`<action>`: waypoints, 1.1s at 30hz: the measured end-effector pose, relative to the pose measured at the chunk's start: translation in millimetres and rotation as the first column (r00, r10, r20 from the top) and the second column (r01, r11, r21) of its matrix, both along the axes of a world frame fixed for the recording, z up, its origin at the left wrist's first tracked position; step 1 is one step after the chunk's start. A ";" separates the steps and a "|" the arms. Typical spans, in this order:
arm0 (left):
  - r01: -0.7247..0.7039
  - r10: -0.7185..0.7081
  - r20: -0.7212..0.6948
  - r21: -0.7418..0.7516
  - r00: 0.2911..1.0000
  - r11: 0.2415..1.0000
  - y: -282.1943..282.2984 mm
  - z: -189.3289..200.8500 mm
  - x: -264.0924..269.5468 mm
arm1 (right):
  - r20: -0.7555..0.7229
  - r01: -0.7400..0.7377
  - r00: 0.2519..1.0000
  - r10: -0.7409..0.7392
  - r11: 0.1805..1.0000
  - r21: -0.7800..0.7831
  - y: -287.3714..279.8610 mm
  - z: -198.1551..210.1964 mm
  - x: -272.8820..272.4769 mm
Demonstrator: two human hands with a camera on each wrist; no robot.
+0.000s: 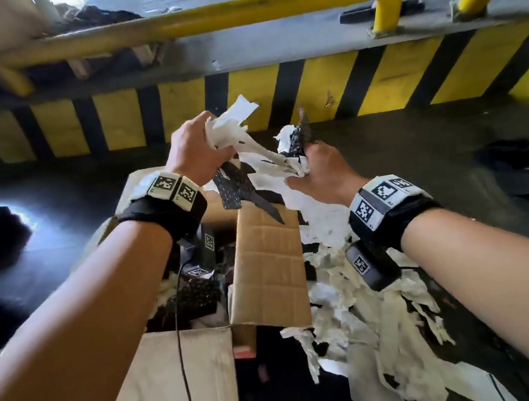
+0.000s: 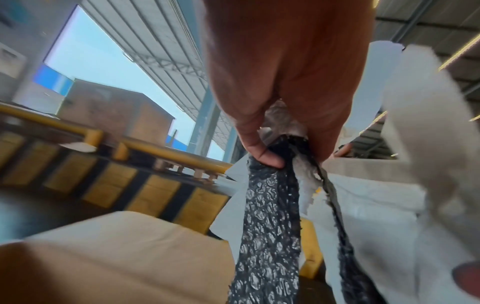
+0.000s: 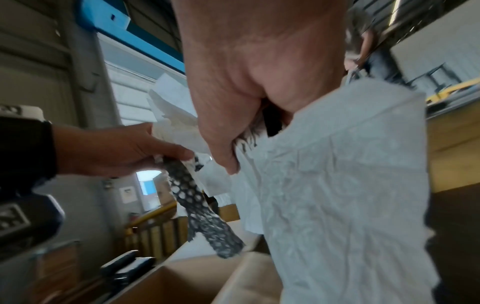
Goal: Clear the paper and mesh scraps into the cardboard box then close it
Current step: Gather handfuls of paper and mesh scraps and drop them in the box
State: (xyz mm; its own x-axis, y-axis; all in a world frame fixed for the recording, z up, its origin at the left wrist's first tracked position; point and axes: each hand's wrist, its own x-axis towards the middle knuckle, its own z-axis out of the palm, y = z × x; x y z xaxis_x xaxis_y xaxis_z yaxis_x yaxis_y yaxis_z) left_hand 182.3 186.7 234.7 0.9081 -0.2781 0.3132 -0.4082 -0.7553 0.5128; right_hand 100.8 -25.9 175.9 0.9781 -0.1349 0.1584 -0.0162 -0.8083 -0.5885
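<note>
Dark loading-dock floor below a yellow-and-black striped kerb (image 1: 240, 100). Both hands are raised over the open cardboard box (image 1: 166, 378), sharing one tangled bundle of scraps. Left hand (image 1: 195, 152): fingers curled round crumpled white paper scraps (image 1: 234, 128) and a black mesh strip (image 2: 270, 216), whose long axis hangs straight down from the thumb toward the box opening. Right hand (image 1: 320, 170): fingers closed on the other end of the bundle, a broad white sheet (image 3: 337, 185) trailing down and to its right, outside the box's upright inner flap (image 1: 270, 268). The box mouth lies directly beneath the left fingers, so the left hand is the nearer; the coming drop probably requires the right hand to shift leftward past the flap. More white scraps (image 1: 379, 320) litter the floor below the right wrist, not yet cleared.
</note>
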 end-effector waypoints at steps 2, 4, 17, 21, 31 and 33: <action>-0.068 0.068 -0.015 0.029 0.998 0.997 49.4 -6.1 -0.5 | 0.046 -0.089 0.995 0.086 0.993 0.071 51.6 1.8 5.1; -0.131 0.133 -0.050 0.045 0.990 0.990 94.7 -20.3 -1.8 | 0.060 -0.160 0.986 0.154 0.980 0.118 100.4 -2.3 7.3; -0.088 0.226 -0.425 0.320 0.877 0.943 244.6 -148.1 -17.4 | -0.403 -0.331 0.872 0.278 0.941 -0.066 243.0 -95.5 8.7; -0.084 0.247 -0.452 0.352 0.857 0.932 250.4 -146.4 -16.8 | -0.325 -0.307 0.914 0.241 0.936 -0.170 235.4 -84.7 6.5; 0.062 0.074 -0.409 0.310 0.909 0.949 140.1 -96.6 -4.2 | -0.121 -0.139 0.986 0.117 0.972 -0.189 130.9 -46.4 -14.1; 0.145 -0.011 -0.421 0.287 0.907 0.947 90.2 -89.5 -8.8 | -0.127 -0.071 0.991 0.048 0.980 -0.187 85.5 -45.9 -23.6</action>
